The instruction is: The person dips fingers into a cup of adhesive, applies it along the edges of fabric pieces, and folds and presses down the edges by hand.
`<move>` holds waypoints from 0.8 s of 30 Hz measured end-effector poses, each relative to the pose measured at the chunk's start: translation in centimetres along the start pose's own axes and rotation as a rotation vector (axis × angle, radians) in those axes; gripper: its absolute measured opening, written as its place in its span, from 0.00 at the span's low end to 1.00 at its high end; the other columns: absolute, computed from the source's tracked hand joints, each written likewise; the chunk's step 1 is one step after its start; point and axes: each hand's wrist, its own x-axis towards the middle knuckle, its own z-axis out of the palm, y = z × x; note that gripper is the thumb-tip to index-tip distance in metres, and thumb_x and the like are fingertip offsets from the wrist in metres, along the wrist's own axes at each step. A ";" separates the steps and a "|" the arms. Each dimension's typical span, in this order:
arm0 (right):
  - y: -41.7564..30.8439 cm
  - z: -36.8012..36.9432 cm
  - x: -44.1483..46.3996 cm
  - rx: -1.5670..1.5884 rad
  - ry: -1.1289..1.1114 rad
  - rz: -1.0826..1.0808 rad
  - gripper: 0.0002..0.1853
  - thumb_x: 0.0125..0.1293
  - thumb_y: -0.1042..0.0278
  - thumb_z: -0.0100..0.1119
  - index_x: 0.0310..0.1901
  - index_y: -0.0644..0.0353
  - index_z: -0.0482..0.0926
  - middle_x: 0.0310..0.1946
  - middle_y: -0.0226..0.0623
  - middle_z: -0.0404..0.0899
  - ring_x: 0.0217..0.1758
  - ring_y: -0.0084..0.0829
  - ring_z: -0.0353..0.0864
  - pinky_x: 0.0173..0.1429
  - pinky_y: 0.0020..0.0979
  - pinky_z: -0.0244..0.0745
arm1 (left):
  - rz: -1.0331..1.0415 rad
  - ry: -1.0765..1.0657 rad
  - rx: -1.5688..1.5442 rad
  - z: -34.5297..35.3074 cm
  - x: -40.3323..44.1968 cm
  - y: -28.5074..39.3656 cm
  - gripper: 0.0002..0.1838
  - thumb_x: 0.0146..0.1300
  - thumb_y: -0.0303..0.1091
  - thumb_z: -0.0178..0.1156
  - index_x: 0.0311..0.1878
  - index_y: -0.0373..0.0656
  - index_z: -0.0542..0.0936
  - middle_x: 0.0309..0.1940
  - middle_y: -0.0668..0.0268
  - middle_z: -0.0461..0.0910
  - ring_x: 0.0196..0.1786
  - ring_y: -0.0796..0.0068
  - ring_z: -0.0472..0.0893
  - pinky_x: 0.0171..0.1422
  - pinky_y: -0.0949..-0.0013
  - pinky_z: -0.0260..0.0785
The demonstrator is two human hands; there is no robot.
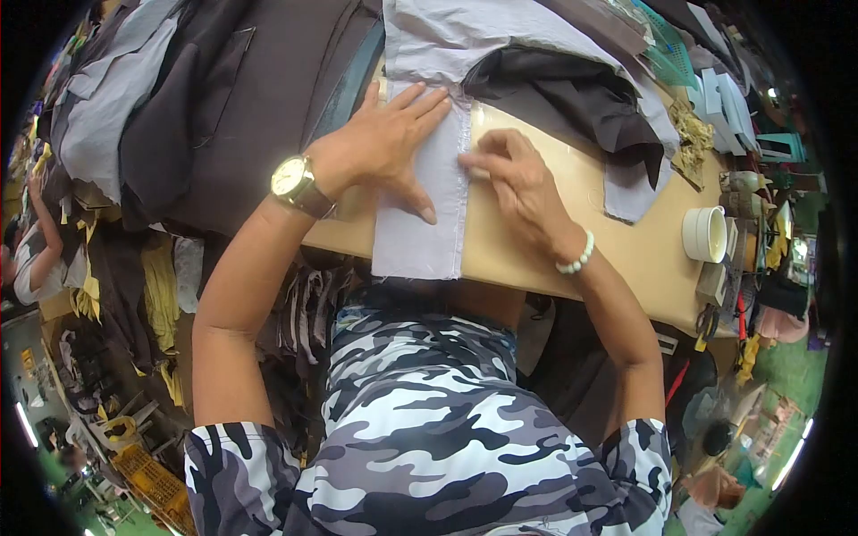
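Note:
A light grey piece of fabric point(420, 223) lies over the front of the table, its right edge frayed. My left hand point(389, 143) rests on it with fingers spread and thumb stretched out, pressing the cloth flat. Close to the frayed edge, my right hand point(523, 183) is closed, index finger and thumb pinched together; whatever is between them is too small to make out. The cloth continues upward into a larger garment piece point(536, 36), partly turned to show a dark side point(572, 94).
Dark and grey cloth pieces point(259, 98) are piled at the left of the table point(545, 259). A white cup point(704, 234) stands near the right edge, with scissors point(706, 323) below it. A teal basket point(666, 45) sits at the back right. Another person's arm point(43, 214) shows far left.

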 end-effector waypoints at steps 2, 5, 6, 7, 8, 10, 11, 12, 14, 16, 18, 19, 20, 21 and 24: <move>0.0 0.3 0.9 -0.039 0.013 -0.001 0.16 0.49 0.79 0.56 0.40 0.52 0.83 0.40 0.39 0.74 0.44 0.41 0.74 0.49 0.38 0.69 | 0.004 -0.009 0.021 0.0 0.6 -0.4 0.71 0.24 0.66 0.73 0.71 0.35 0.53 0.72 0.54 0.51 0.75 0.56 0.48 0.72 0.36 0.40; -0.2 0.4 0.3 -0.104 -0.016 -0.044 0.16 0.50 0.78 0.56 0.41 0.52 0.83 0.40 0.39 0.74 0.45 0.40 0.74 0.49 0.38 0.69 | 0.009 -0.040 0.040 -0.7 1.4 -0.7 0.71 0.24 0.66 0.73 0.71 0.35 0.53 0.73 0.56 0.50 0.75 0.57 0.48 0.73 0.36 0.39; -0.4 0.4 -0.2 -0.126 -0.036 -0.066 0.16 0.50 0.78 0.57 0.41 0.52 0.83 0.40 0.39 0.74 0.45 0.40 0.74 0.49 0.38 0.69 | 0.013 -0.039 0.057 -0.7 1.5 -0.8 0.71 0.24 0.66 0.73 0.71 0.35 0.53 0.73 0.57 0.50 0.75 0.57 0.48 0.73 0.37 0.39; -1.0 0.3 -0.8 -0.129 -0.048 -0.096 0.16 0.50 0.77 0.57 0.41 0.53 0.83 0.41 0.39 0.74 0.46 0.39 0.74 0.50 0.38 0.69 | 0.017 -0.039 0.072 -0.6 1.6 -0.9 0.71 0.24 0.66 0.73 0.71 0.36 0.53 0.73 0.57 0.50 0.75 0.58 0.48 0.73 0.37 0.39; -1.7 0.1 -1.5 -0.131 -0.060 -0.124 0.16 0.50 0.76 0.57 0.42 0.54 0.82 0.41 0.39 0.74 0.46 0.39 0.74 0.51 0.38 0.69 | 0.021 -0.041 0.086 -0.5 1.6 -0.9 0.71 0.24 0.65 0.73 0.71 0.36 0.53 0.73 0.57 0.50 0.75 0.58 0.48 0.73 0.37 0.39; -3.2 -0.2 -3.0 -0.134 -0.104 -0.201 0.16 0.48 0.74 0.58 0.42 0.58 0.81 0.43 0.40 0.74 0.49 0.39 0.74 0.53 0.38 0.68 | 0.025 -0.039 0.073 -0.4 1.6 -1.0 0.71 0.23 0.66 0.73 0.71 0.36 0.53 0.73 0.57 0.50 0.76 0.58 0.47 0.73 0.37 0.38; -4.0 -0.3 -3.6 -0.135 -0.131 -0.201 0.16 0.48 0.74 0.58 0.42 0.58 0.81 0.43 0.40 0.74 0.49 0.39 0.74 0.53 0.38 0.68 | 0.024 -0.035 0.070 -0.4 1.6 -1.1 0.71 0.23 0.66 0.73 0.71 0.36 0.53 0.73 0.57 0.50 0.76 0.58 0.47 0.73 0.37 0.38; -4.8 -0.6 -4.1 -0.134 -0.158 -0.203 0.16 0.49 0.74 0.58 0.42 0.58 0.81 0.43 0.40 0.74 0.48 0.39 0.75 0.53 0.38 0.68 | 0.025 -0.032 0.066 -0.3 1.6 -1.2 0.71 0.23 0.66 0.73 0.71 0.36 0.53 0.73 0.57 0.50 0.76 0.58 0.47 0.73 0.37 0.38; -5.0 -0.8 -4.2 -0.115 -0.187 -0.212 0.15 0.50 0.74 0.58 0.43 0.58 0.81 0.43 0.41 0.74 0.46 0.40 0.76 0.52 0.38 0.68 | 0.032 -0.029 0.061 -0.2 1.7 -1.3 0.72 0.22 0.66 0.73 0.71 0.36 0.53 0.73 0.57 0.50 0.76 0.58 0.47 0.73 0.36 0.38; -4.2 -0.5 -3.4 -0.058 -0.110 -0.157 0.16 0.50 0.75 0.58 0.43 0.57 0.81 0.43 0.41 0.75 0.45 0.41 0.76 0.51 0.38 0.69 | 0.030 -0.025 0.058 -0.1 1.6 -1.2 0.72 0.22 0.66 0.73 0.71 0.36 0.53 0.73 0.56 0.50 0.76 0.58 0.47 0.73 0.37 0.38; -3.6 -0.3 -2.9 -0.067 -0.075 -0.132 0.15 0.51 0.75 0.57 0.43 0.58 0.81 0.43 0.41 0.75 0.45 0.41 0.76 0.50 0.38 0.69 | 0.029 -0.023 0.064 0.0 1.6 -1.2 0.72 0.22 0.67 0.73 0.71 0.36 0.53 0.73 0.56 0.50 0.76 0.58 0.47 0.73 0.37 0.38; -3.3 -0.2 -2.9 -0.105 -0.079 -0.136 0.15 0.51 0.75 0.57 0.43 0.58 0.80 0.44 0.41 0.74 0.45 0.40 0.76 0.50 0.38 0.69 | 0.029 -0.022 0.074 0.0 1.6 -1.2 0.72 0.22 0.67 0.73 0.71 0.35 0.53 0.73 0.56 0.50 0.76 0.58 0.47 0.73 0.37 0.38; -3.1 -0.1 -2.9 -0.144 -0.083 -0.141 0.15 0.52 0.74 0.56 0.43 0.58 0.80 0.44 0.41 0.74 0.45 0.40 0.75 0.50 0.38 0.69 | 0.030 -0.020 0.083 0.0 1.7 -1.2 0.72 0.21 0.67 0.73 0.71 0.35 0.53 0.73 0.55 0.50 0.76 0.58 0.47 0.73 0.37 0.38; -3.0 0.0 -2.8 -0.183 -0.087 -0.147 0.15 0.52 0.74 0.56 0.43 0.59 0.80 0.44 0.41 0.74 0.44 0.40 0.75 0.50 0.38 0.69 | 0.029 -0.023 0.078 -0.1 1.7 -1.2 0.72 0.22 0.67 0.73 0.71 0.35 0.53 0.73 0.55 0.50 0.75 0.58 0.48 0.74 0.38 0.38; -4.9 -0.7 -4.4 -0.316 -0.171 -0.291 0.15 0.53 0.68 0.54 0.42 0.62 0.80 0.46 0.40 0.73 0.47 0.37 0.74 0.52 0.37 0.69 | 0.027 -0.032 0.071 -0.2 1.7 -1.1 0.72 0.22 0.67 0.73 0.71 0.35 0.53 0.73 0.55 0.51 0.75 0.57 0.48 0.74 0.38 0.37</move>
